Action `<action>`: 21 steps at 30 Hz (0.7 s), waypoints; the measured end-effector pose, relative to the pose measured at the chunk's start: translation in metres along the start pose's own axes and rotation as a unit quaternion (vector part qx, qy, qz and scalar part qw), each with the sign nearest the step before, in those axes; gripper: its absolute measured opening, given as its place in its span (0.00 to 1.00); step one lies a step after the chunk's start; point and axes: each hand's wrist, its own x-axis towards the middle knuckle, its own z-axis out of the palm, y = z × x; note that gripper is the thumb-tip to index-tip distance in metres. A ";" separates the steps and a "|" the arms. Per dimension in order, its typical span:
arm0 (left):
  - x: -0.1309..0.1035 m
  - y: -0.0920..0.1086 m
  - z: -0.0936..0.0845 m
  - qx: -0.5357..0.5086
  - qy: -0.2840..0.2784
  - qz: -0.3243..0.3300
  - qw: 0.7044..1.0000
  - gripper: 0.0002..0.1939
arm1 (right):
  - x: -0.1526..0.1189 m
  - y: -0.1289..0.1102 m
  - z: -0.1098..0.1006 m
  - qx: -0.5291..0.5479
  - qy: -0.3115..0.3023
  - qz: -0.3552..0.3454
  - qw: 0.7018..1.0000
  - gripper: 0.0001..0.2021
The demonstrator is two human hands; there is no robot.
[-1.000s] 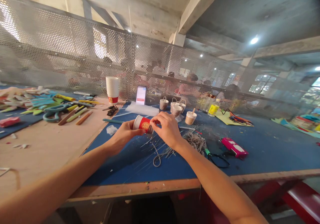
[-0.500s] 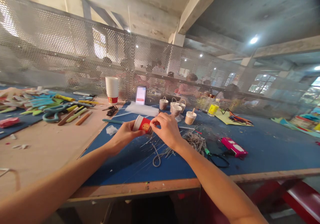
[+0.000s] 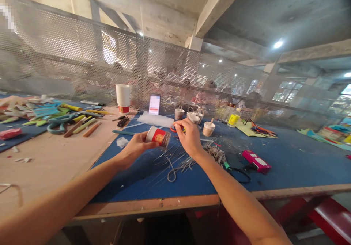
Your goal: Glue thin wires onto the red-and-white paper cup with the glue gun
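My left hand (image 3: 138, 142) is closed around a small paper cup (image 3: 159, 137), tipped on its side above the blue mat. White rim to the left, the cup has a red band with a round gold print and a brownish covering at its right end. To the right of the cup, apart from it, is my right hand (image 3: 189, 133), thumb and fingers drawn together; whatever they pinch is too small to make out. Red and yellow loops like scissor handles (image 3: 173, 129) show behind its fingers. Below lie thin wires and a bundle of grey cord (image 3: 216, 154).
Small cups with cord handles (image 3: 179, 113) stand behind my hands. At back left are a stack of paper cups (image 3: 123, 99) and a lit phone (image 3: 154, 104). A pink device (image 3: 256, 161) lies right, teal scissors (image 3: 59, 123) left. A perforated metal screen (image 3: 164, 62) runs behind.
My right hand has come away from the cup's end and shifted right. The brownish end of the cup and the red and yellow loops now show. My left hand stays in place.
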 end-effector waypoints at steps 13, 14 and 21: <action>0.003 -0.006 -0.004 -0.076 -0.007 -0.010 0.997 0.13 | -0.013 -0.013 0.004 -0.032 -0.077 -0.157 0.984 0.18; 0.003 -0.007 -0.004 -0.071 -0.005 -0.009 0.997 0.12 | -0.013 -0.013 0.004 -0.037 -0.076 -0.152 0.985 0.18; 0.004 -0.004 -0.004 -0.119 0.006 -0.038 0.992 0.11 | -0.009 -0.006 0.004 -0.012 -0.012 -0.069 0.997 0.16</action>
